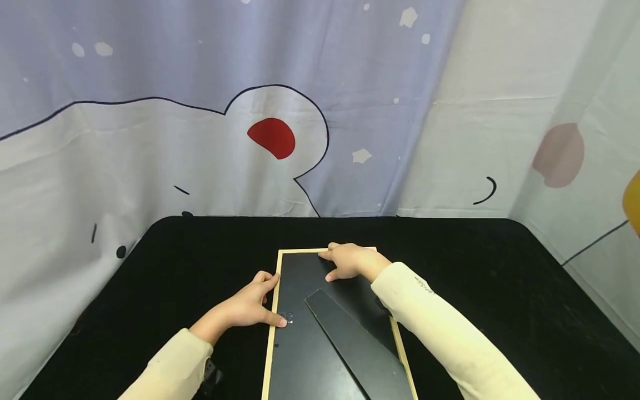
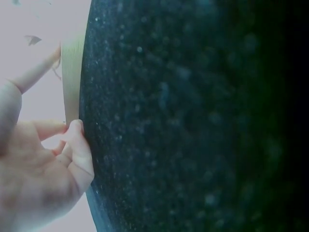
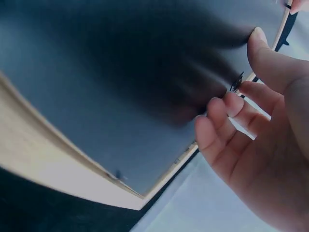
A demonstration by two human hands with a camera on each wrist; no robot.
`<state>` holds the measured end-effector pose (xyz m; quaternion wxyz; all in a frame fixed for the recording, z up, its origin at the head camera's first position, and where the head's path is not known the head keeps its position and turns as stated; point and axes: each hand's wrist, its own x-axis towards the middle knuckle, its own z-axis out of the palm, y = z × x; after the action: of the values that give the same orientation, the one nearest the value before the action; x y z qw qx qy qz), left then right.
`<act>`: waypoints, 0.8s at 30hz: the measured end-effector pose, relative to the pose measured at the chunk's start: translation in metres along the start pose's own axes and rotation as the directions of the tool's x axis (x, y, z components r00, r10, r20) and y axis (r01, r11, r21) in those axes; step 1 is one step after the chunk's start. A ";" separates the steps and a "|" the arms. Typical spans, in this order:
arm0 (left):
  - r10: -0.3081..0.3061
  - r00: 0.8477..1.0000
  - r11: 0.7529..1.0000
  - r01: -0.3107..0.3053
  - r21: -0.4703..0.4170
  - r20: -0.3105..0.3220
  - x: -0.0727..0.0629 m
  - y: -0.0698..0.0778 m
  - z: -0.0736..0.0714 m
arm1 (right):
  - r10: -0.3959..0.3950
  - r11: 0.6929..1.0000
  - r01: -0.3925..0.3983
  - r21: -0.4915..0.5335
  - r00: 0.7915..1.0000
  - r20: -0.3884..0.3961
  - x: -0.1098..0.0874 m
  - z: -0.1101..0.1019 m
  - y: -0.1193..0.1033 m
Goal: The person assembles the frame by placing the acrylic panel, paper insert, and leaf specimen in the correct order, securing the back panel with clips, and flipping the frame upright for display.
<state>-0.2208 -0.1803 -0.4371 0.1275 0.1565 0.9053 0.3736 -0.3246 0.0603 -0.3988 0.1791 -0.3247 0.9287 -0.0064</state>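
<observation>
A picture frame lies back up, its light wood rim around a black backing board. A tapered black easel leg runs slantwise over the board. My left hand grips the left side of the rim, thumb over the board by a small metal fitting, other fingers along the outer edge. In the left wrist view that hand's fingertips meet the pale rim. At the far edge, my right hand touches the rim with its fingers, thumb over the board. Beside those fingers is a small dark clip.
A black cloth covers the table under the frame. Behind the table hangs a pale curtain with a printed pattern, and it continues along the right side. The right sleeve covers part of the frame's right rim.
</observation>
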 end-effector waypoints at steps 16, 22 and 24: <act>-0.101 0.994 0.965 0.109 -0.237 0.043 0.009 -0.008 -0.016 | -0.065 0.915 0.124 0.383 0.984 -0.163 -0.055 0.006 0.048; -0.118 0.992 0.949 0.128 -0.287 0.052 0.026 -0.010 -0.023 | -0.051 0.871 0.148 0.468 0.976 -0.213 -0.090 0.021 0.075; -0.120 0.991 0.947 0.132 -0.294 0.058 0.031 -0.013 -0.025 | -0.035 0.856 0.141 0.498 0.976 -0.216 -0.097 0.025 0.081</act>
<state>-0.2605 -0.1930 -0.4331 0.1910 0.0849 0.8445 0.4932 -0.2946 0.1861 -0.4007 0.1644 -0.3057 0.8910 -0.2928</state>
